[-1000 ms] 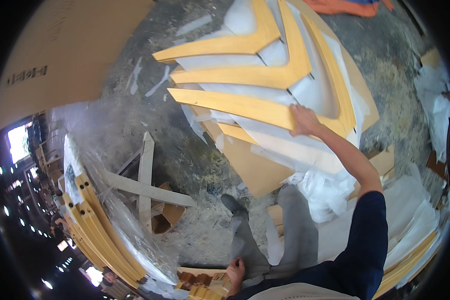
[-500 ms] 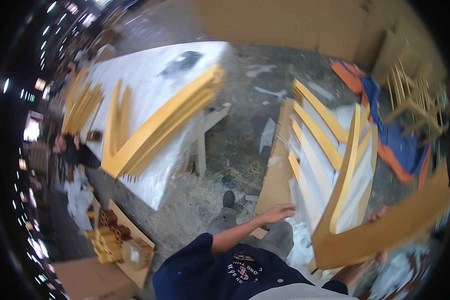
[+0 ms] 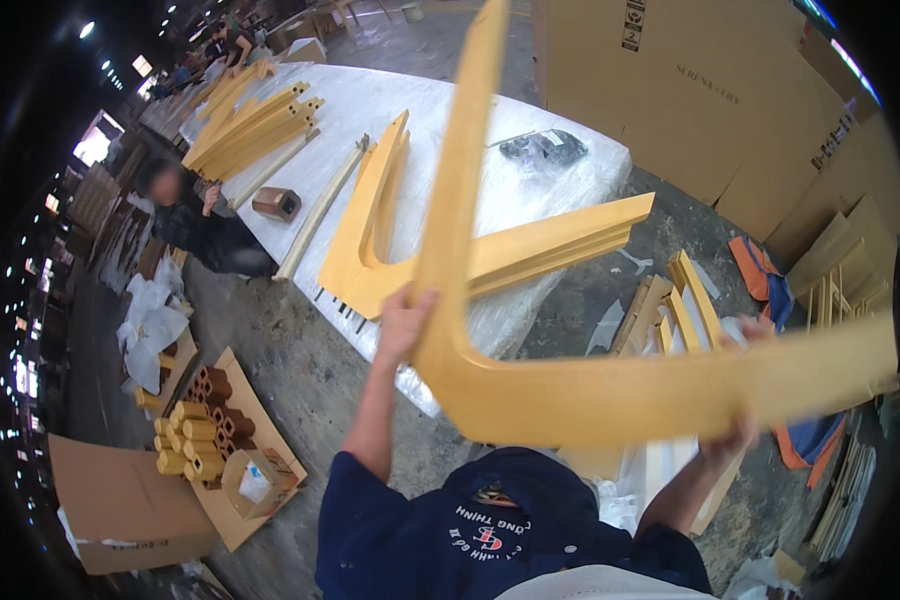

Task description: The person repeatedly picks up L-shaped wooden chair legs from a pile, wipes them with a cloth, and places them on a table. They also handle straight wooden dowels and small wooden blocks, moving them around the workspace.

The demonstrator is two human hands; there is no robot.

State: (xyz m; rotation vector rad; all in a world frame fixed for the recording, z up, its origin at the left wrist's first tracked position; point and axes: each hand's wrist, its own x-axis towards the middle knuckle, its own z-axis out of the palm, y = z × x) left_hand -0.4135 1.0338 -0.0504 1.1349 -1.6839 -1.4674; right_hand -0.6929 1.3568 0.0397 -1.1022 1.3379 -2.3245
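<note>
A large L-shaped yellow wooden frame piece is held up in front of me, one arm rising to the top of the view and the other reaching right. My left hand is closed on it near the bend. My right hand grips its right arm from below, with fingers showing over the upper edge; the right end is blurred. Behind it, a stack of similar V-shaped wooden pieces lies on the plastic-covered table, dark pins sticking out of its corner.
A dark plastic-wrapped bundle, a brown block and several yellow pieces lie on the table. More pieces rest on cardboard at right. Yellow and brown blocks stand lower left. A person in black is beyond the table's left side.
The L-shaped piece has been lifted and swung left toward the table. My left hand, open and off it before, has taken hold near the bend. The view has turned right.
</note>
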